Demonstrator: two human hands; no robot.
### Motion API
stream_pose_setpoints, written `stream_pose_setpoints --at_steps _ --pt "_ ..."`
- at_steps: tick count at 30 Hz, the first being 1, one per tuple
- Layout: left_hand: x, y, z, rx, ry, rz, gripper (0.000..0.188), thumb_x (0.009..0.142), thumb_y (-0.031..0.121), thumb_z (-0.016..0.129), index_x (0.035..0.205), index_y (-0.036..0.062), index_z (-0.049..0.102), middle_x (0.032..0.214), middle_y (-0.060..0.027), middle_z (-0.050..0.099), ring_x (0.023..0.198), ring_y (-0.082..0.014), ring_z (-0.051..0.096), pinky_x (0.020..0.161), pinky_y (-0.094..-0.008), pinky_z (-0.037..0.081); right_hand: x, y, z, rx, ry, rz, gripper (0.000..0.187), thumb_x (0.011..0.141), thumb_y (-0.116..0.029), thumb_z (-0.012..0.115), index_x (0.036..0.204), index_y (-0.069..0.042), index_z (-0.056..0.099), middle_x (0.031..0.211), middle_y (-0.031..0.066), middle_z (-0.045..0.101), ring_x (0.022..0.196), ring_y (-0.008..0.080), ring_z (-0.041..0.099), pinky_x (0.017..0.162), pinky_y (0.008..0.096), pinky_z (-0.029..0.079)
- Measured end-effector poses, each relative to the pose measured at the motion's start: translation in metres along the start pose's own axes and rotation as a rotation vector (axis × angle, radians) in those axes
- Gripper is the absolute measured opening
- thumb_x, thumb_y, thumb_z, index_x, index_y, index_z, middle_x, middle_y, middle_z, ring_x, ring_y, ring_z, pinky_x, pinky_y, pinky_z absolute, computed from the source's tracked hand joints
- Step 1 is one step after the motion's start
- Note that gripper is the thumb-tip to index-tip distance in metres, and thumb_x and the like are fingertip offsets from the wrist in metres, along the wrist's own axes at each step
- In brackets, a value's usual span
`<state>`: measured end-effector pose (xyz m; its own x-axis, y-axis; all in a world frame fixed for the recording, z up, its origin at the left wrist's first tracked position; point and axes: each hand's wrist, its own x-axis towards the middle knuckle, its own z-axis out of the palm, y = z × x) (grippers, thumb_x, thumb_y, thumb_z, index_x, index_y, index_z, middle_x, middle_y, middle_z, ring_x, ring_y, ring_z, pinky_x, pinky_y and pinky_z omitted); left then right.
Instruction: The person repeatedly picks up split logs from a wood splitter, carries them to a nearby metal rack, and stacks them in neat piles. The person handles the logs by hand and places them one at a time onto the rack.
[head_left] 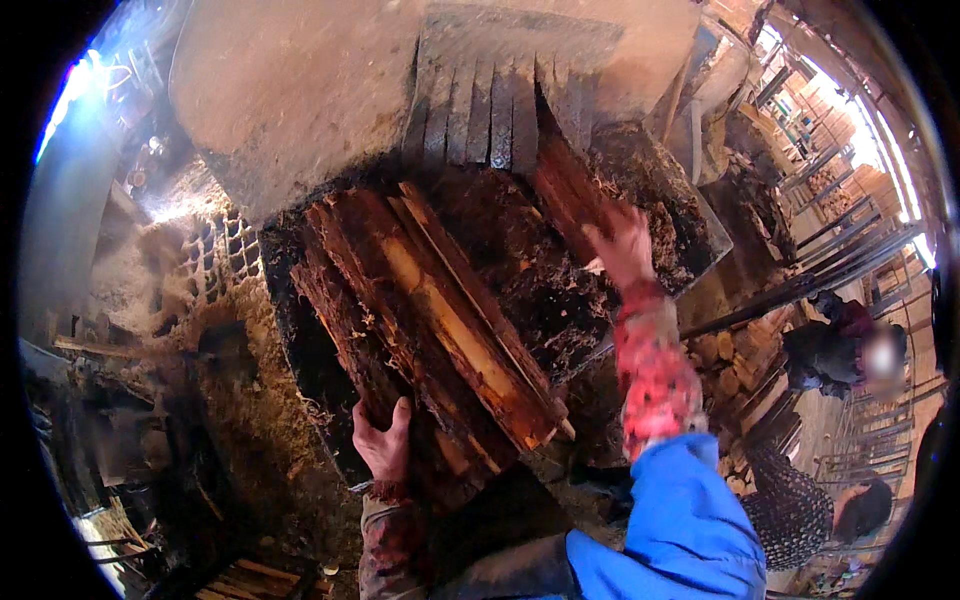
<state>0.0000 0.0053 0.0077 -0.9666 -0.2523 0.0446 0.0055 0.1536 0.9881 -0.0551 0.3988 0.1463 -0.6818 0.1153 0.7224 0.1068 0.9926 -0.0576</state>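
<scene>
Several bark-covered wood slabs (425, 290) lie side by side on a dark, debris-strewn metal table (545, 345). My left hand (383, 440) is at the near end of the leftmost slab (345, 330), thumb and fingers closed around that end. Farther right, my right hand (622, 245) grips the near part of a separate reddish-brown slab (562, 185). That slab's far end passes under the hanging dark strips (490, 115) of a large dusty machine housing (300, 90), which hides it.
Shredded bark (655, 185) covers the table's right side. A mesh grate (220, 255) and sawdust lie to the left. Cut wood pieces (730, 360) are piled at right, near two other people, one in a dark dotted top (785, 510). Long metal bars (800, 285) extend on the right.
</scene>
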Motion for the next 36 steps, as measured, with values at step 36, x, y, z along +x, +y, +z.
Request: stream_pose_setpoints --at_steps 36 --pt "0.006 -0.024 0.001 -0.101 -0.097 0.007 0.049 0.074 0.029 0.079 0.104 -0.0015 0.058 0.092 -0.0147 0.069 0.084 -0.0227 0.067 0.077 -0.0331 0.051 -0.151 -0.173 -0.095 0.207 -0.26 0.063 0.027 0.08 -0.004 0.061 0.105 0.009 0.058 0.11 0.0217 0.056 0.099 0.038 0.057 0.084 0.0406 0.05"
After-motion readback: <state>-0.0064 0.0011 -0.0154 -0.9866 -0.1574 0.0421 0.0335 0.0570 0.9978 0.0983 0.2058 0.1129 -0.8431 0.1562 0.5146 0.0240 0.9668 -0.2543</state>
